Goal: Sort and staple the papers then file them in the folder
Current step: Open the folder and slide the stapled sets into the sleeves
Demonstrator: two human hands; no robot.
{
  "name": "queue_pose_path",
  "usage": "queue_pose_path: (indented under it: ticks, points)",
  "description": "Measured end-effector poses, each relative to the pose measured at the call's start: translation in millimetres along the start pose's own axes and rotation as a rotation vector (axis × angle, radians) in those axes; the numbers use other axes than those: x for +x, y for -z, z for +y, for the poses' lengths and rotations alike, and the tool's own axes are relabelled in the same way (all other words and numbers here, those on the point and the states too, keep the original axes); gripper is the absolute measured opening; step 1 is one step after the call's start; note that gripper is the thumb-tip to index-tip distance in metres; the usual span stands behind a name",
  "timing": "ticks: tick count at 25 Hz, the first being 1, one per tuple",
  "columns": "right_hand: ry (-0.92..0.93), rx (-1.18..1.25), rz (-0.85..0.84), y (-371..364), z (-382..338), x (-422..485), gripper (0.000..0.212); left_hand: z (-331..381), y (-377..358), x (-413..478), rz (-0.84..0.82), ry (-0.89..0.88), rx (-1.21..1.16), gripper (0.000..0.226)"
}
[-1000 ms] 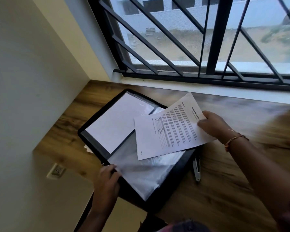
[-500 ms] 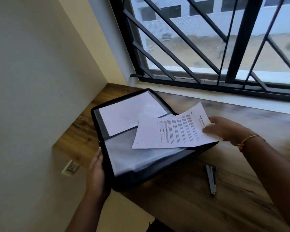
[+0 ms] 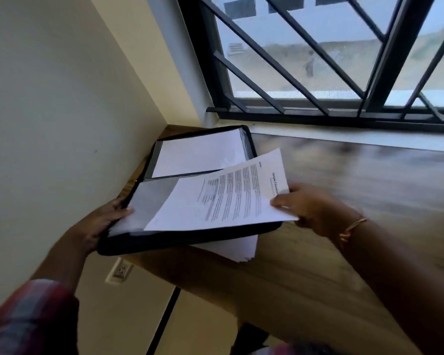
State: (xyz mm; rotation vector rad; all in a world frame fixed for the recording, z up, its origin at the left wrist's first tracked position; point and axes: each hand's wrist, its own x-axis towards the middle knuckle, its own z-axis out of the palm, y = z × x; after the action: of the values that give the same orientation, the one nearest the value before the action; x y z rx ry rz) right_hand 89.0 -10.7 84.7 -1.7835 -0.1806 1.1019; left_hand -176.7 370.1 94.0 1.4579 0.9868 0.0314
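Filing step: printed sheet (image 3: 228,198) being pinched by right hand (image 3: 310,208) at 3 o'clock; folder (image 3: 190,238) being gripped by left hand (image 3: 100,224). Next: sleeve opening needed.

Bare wooden desktop (image 3: 356,180) at frame right offers clear passage. Frame left is blocked: open black folder (image 3: 190,238) wedged beside cream wall (image 3: 62,111); barred window (image 3: 318,60) closes the top.

The printed sheet (image 3: 226,198) pinched in my right hand (image 3: 310,208) carries the only lettering. Its bold heading runs just above my thumb, sideways to me; I make out "Sample" and then something like "Education", cut off at my grip. The paragraphs beyond are too blurred to read.
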Motion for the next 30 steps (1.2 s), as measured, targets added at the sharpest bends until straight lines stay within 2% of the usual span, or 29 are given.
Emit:
queue_pose_path:
  ticks: [4, 7, 9, 10, 11, 12, 13, 14, 15, 16, 18, 19, 21, 23, 24, 26, 30]
  points:
    - [-0.074, 0.080, 0.029, -79, 11, 13, 0.021, -8, 59, 57, -0.137, 0.012, 0.183, 0.038]
    - [-0.151, 0.115, 0.062, -119, 19, 27, 0.019, -24, 90, 98, -0.144, -0.013, 0.379, 0.038]
    - [-0.193, 0.134, 0.082, -134, 24, 33, 0.022, -34, 99, 115, -0.035, -0.021, 0.627, 0.039]
    - [-0.203, 0.138, 0.088, -140, 26, 34, 0.024, -35, 93, 117, 0.090, -0.055, 0.794, 0.036]
    - [-0.212, 0.149, 0.092, -144, 26, 34, 0.025, -33, 77, 111, 0.265, -0.153, 0.957, 0.035]
    - [-0.223, 0.167, 0.099, -147, 27, 34, 0.025, -32, 49, 97, 0.374, -0.358, 0.980, 0.040]
    - [-0.230, 0.177, 0.104, -149, 26, 34, 0.025, -34, 12, 75, 0.334, -0.609, 0.914, 0.053]
    - [-0.235, 0.175, 0.104, -150, 26, 36, 0.024, -38, -28, 50, 0.146, -0.834, 0.889, 0.073]
    - [-0.232, 0.174, 0.105, -150, 25, 37, 0.021, -45, -64, 29, -0.079, -1.030, 1.006, 0.091]
    - [-0.228, 0.166, 0.105, -150, 24, 38, 0.018, -54, -92, 12, -0.229, -1.149, 1.162, 0.102]
    - [-0.208, 0.131, 0.130, -149, 21, 37, 0.014, -63, -114, 9, -0.351, -1.178, 1.330, 0.103]
    - [-0.194, 0.137, 0.155, -147, 21, 38, 0.018, -63, -118, 14, -0.352, -1.158, 1.338, 0.098]
    - [-0.158, 0.169, 0.227, -136, 23, 40, 0.048, -66, -112, 21, -0.319, -1.208, 1.270, 0.072]
    - [-0.109, -0.029, 0.441, -120, 34, 58, 0.067, -67, -103, 23, -0.263, -1.352, 1.163, 0.052]
    - [-0.110, -0.203, 0.529, -115, 40, 69, 0.066, -66, -99, 22, -0.252, -1.394, 1.112, 0.048]
    - [-0.123, -0.464, 0.594, -118, 41, 85, 0.071, -58, -91, 11, -0.220, -1.417, 1.005, 0.043]
    - [-0.130, -0.721, 0.676, -144, 39, 104, 0.101, -37, -75, -3, -0.168, -1.369, 0.850, 0.041]
